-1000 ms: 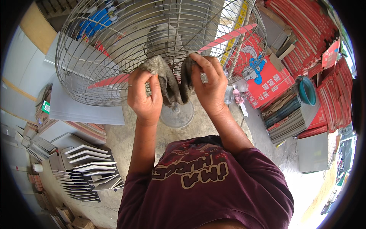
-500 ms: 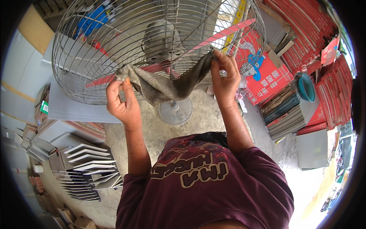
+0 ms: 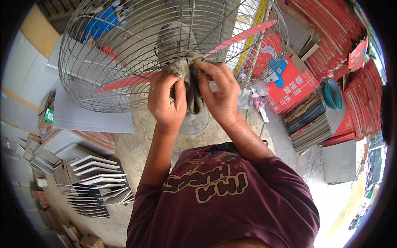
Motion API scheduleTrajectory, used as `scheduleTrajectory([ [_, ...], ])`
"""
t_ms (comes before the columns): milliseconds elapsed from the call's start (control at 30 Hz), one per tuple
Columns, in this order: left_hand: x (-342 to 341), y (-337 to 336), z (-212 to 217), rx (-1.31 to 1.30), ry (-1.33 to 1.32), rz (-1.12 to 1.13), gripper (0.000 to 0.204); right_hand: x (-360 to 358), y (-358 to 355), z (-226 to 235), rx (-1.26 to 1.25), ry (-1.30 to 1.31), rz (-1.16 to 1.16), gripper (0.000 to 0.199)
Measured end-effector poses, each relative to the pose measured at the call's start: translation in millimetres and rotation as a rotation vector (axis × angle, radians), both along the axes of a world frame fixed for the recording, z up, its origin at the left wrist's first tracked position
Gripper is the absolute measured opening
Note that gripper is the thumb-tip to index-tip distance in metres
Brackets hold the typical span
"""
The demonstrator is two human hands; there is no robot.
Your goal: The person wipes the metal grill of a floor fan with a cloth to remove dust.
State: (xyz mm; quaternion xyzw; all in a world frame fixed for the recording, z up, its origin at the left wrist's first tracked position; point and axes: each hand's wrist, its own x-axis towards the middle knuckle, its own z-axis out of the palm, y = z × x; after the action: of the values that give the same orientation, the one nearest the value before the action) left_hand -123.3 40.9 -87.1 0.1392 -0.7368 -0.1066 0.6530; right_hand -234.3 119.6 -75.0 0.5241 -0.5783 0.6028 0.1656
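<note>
A grimy grey-brown cloth rag point(image 3: 194, 101) is bunched between my two hands, with folded loops hanging below the fingers. My left hand point(image 3: 167, 99) pinches one end of it between thumb and fingertips. Opposite, my right hand point(image 3: 221, 93) is closed on the other end, its fingers bent over the cloth. Both hands are in front of the wire guard point(image 3: 124, 45) of a large fan with red blades point(image 3: 244, 38); whether they touch the wires I cannot tell. The fan's round base point(image 3: 194, 124) shows partly below the rag.
Stacks of flattened red cartons point(image 3: 331, 37) stand at the right, with a teal basin point(image 3: 332, 95) on a pile. A grey panel point(image 3: 91, 111) lies behind the fan's left side. Fanned-out tile samples point(image 3: 97, 173) stand on the floor at the left.
My hands have come together from wide apart. The rag, stretched between them in a sagging band before, is now gathered and folded downward.
</note>
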Motion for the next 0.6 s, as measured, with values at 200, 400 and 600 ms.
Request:
scheduleTrajectory([
  [200, -3, -8, 5, -0.090, -0.014, 0.029, 0.024, 2, -12, 4, -0.006, 0.117, -0.105, 0.029],
  [400, 4, -12, 2, -0.039, 0.009, 0.054, 0.022, -6, -11, 2, 0.026, 0.138, -0.144, 0.031],
  [600, 13, -15, -3, 0.011, 0.024, 0.071, 0.021, -15, -8, -3, 0.016, 0.124, -0.191, 0.031],
])
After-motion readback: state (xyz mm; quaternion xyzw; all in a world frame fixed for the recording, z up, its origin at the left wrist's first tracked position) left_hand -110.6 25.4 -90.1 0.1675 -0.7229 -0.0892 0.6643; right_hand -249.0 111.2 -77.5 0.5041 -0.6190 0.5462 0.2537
